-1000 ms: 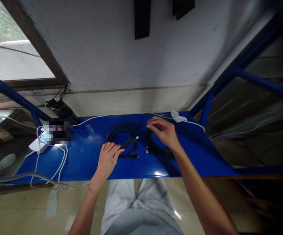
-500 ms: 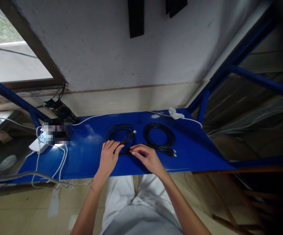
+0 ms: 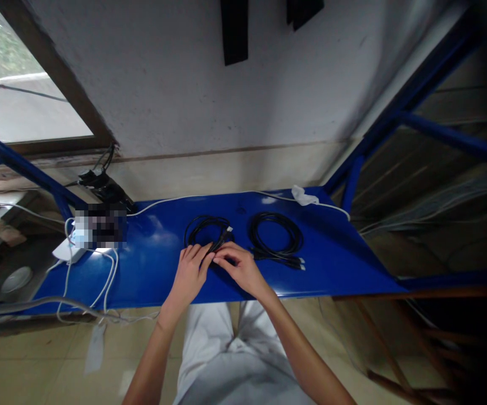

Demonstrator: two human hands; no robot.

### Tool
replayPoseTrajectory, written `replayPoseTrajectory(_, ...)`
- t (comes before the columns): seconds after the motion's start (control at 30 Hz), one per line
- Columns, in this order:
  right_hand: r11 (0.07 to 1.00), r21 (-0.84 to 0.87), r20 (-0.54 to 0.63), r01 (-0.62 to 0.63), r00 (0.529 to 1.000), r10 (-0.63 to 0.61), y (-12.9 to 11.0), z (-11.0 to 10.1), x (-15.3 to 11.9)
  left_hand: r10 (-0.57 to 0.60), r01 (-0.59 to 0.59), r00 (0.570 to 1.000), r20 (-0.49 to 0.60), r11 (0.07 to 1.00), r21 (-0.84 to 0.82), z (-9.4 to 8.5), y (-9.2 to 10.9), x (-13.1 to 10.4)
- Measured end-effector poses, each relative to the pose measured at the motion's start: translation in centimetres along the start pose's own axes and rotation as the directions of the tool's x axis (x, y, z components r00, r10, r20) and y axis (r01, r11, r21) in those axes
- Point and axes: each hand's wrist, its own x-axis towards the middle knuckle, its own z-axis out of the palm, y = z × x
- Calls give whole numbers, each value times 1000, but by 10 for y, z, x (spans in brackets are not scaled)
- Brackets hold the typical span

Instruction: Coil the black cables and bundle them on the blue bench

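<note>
A coiled black cable (image 3: 203, 224) lies on the blue tabletop in front of me, its pale metal plug pointing up and right. My left hand (image 3: 192, 269) is closed on the near side of this coil, thumb against the fingers. Right beside it, my right hand (image 3: 239, 267) pinches at the same bundled strands, fingertips almost meeting the left thumb. The hands cover the near part of the loop. To the right rests a second coiled black cable (image 3: 275, 256), both of its plug ends side by side; neither hand grips it.
A white power strip (image 3: 68, 250) with white cords sits at the tabletop's (image 3: 150, 281) left end, next to a blurred-out patch. A white cord runs along the back edge, past a crumpled white wrapper (image 3: 305, 196). Blue frame bars (image 3: 353, 183) rise at both sides.
My right hand has moved left, from the coil's right edge to beside my left thumb. The left hand stays on the coil, which has shifted slightly. The second coil lies still.
</note>
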Motion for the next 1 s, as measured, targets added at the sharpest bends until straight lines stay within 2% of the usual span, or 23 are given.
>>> replayPoseTrajectory(0.23, 998, -46, -31, -40, 999, 39, 1, 4, -4, 7, -5, 999, 36, 999, -42, 0, 2, -1)
replayPoseTrajectory(0.5, 984, 62, -99, -167, 980, 172, 14, 12, -13, -96, 60, 987, -126, 964, -260, 2, 8, 1)
replayPoseTrajectory(0.67, 959, 167, -126, -230, 960, 252, 12, 15, -19, -137, 86, 978, -156, 951, -297, 7, 10, -2)
replayPoseTrajectory(0.77, 968, 109, -146, -228, 959, 242, 8, 15, -21, -151, 88, 971, -187, 947, -310, 9, 11, -4)
replayPoseTrajectory(0.9, 980, -72, -198, -185, 966, 168, 1, 15, -22, -142, 61, 964, -225, 941, -334, 12, 11, -4)
replayPoseTrajectory(1.0, 977, -135, -221, -162, 967, 130, -2, 16, -23, -138, 46, 959, -247, 937, -345, 14, 9, -4)
